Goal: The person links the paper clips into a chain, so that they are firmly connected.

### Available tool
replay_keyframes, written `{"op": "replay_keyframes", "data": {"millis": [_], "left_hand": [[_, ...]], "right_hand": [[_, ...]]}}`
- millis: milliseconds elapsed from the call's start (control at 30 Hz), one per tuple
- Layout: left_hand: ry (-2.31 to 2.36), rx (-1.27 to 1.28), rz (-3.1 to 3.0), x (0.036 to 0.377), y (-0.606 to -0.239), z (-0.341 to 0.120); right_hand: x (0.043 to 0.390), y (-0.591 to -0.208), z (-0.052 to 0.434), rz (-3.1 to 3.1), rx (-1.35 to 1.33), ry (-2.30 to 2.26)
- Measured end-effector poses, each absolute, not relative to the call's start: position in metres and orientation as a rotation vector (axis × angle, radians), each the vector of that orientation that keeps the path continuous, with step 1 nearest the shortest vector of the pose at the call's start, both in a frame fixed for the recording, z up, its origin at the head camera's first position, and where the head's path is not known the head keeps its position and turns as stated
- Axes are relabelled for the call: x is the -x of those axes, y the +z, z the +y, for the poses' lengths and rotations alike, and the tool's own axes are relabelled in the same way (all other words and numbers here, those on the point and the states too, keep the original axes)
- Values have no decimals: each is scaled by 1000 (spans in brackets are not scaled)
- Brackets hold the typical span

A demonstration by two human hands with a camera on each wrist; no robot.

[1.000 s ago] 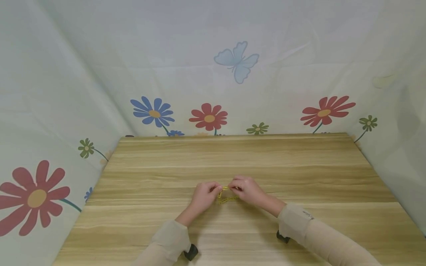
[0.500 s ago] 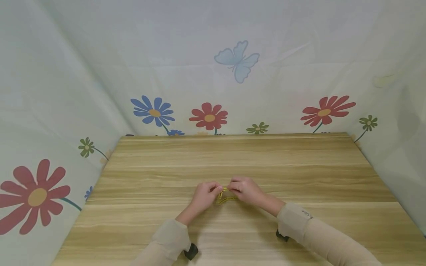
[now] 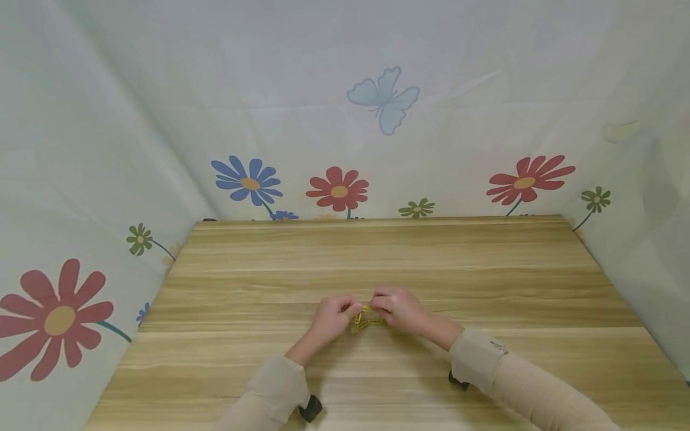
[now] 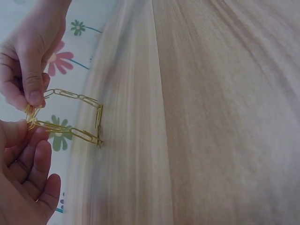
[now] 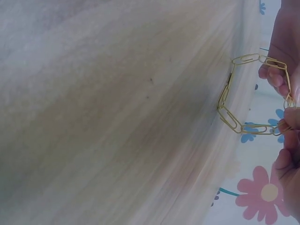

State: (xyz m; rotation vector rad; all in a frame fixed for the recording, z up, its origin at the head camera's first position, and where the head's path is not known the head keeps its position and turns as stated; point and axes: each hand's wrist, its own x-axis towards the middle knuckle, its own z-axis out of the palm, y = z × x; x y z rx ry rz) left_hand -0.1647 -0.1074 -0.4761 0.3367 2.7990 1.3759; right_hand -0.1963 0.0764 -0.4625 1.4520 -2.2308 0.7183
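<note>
A chain of linked yellow paperclips point(image 3: 369, 322) hangs between my two hands, its lower part drooping to the tabletop or close to it. With thumb and fingertip, my left hand point(image 3: 331, 318) pinches the chain at one end. My right hand point(image 3: 403, 309) pinches paperclips close beside it, the fingertips of both hands almost meeting. In the left wrist view the paperclip chain point(image 4: 66, 93) makes a loop running out from the fingers and back. The right wrist view gives the same chain point(image 5: 249, 59) as a near ring; fingers partly cover the clips where the two ends come together.
The wood-grain table point(image 3: 269, 257) spreads around the hands. A white cloth backdrop point(image 3: 291, 78) with printed flowers and a butterfly rises behind it and at both sides. Dark wrist-worn devices point(image 3: 310, 408) show under the sleeves.
Both hands stay in nearly the same place. The clips between the fingertips have shifted slightly, and the hanging part of the chain has moved a little.
</note>
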Motion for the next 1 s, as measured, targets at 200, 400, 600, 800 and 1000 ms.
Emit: {"op": "replay_keyframes", "data": {"millis": [200, 400, 600, 800, 1000], "left_hand": [[1413, -296, 2763, 166, -476, -108], [1455, -268, 2710, 165, -477, -110], [1485, -289, 2676, 165, -476, -110], [1463, -306, 2680, 165, -473, -110], [1456, -314, 2695, 165, -472, -109]], "right_hand": [[196, -462, 77, -2308, -1414, 848], [194, -462, 77, -2376, -1377, 988], [195, -461, 77, -2407, -1358, 1045], [196, -459, 78, -2429, -1368, 1037], [198, -460, 78, -2417, -1384, 1009]]}}
